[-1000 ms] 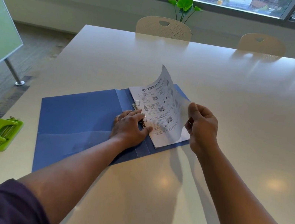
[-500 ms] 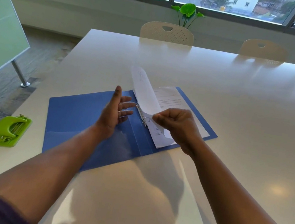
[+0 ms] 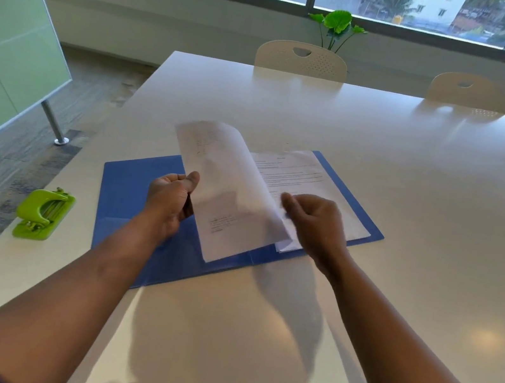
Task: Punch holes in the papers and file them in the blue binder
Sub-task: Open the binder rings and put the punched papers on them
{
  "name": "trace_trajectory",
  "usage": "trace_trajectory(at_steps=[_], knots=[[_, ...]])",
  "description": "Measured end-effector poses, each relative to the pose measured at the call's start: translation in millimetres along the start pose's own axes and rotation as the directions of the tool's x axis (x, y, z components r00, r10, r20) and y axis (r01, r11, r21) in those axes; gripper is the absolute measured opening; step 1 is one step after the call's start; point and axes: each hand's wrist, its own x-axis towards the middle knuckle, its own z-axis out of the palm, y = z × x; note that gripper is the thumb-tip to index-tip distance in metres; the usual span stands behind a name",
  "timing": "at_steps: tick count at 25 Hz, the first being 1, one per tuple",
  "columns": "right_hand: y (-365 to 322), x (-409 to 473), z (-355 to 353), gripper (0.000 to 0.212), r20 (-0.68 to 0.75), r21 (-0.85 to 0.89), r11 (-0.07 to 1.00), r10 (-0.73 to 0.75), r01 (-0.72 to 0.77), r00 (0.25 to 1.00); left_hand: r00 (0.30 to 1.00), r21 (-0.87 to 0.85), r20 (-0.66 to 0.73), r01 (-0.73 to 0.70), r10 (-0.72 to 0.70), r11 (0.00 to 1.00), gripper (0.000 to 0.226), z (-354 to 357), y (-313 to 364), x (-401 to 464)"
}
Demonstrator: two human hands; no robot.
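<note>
Fingers [image 3: 191, 181] of the left hand [image 3: 167, 200] pinch a lifted sheet [image 3: 227, 194]; right hand [image 3: 315, 225] curls on its other edge, blue binder [image 3: 131, 191] beneath.

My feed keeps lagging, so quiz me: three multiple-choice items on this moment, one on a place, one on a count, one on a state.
1. Where is the hole punch?
A. on the binder
B. on the table, left of the binder
C. on a chair

2. How many chairs show at the table's far edge?
A. two
B. none
C. five

3. What state is the blue binder in?
A. shut
B. standing upright
C. lying open

Answers: 1 B, it sits by the table's left edge, apart from the binder. 2 A, two pale chair backs show. 3 C, both covers lie flat while the left hand holds a turned sheet and the right hand is at the filed papers.
</note>
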Motion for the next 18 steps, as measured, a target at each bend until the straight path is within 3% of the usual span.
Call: trace_trajectory(at_steps=[2,6,8,11,18], knots=[[32,11,-14,0.046,-0.226,-0.248,0.955,0.105,-0.161,0.968,0.998,-0.019,-0.058,0.029,-0.030,0.999,0.024,-8,-4,5],[79,19,-37,0.081,-0.294,-0.583,0.707,0.274,-0.399,0.916,0.996,0.026,-0.093,0.012,-0.009,1.000,0.028,-15,-12,8],[89,16,-41,0.096,-0.298,-0.648,0.627,0.314,-0.433,0.901,0.993,0.103,-0.113,-0.007,0.018,0.995,0.030,-18,-16,7],[96,13,-40,0.101,-0.297,-0.705,0.564,0.316,-0.430,0.901,0.989,0.139,-0.132,-0.043,0.062,0.989,0.030,-20,-20,7],[88,17,-37,0.082,-0.253,-0.739,0.547,0.314,-0.393,0.915,0.992,0.144,-0.089,-0.081,0.094,0.986,0.011,-26,-23,7]])
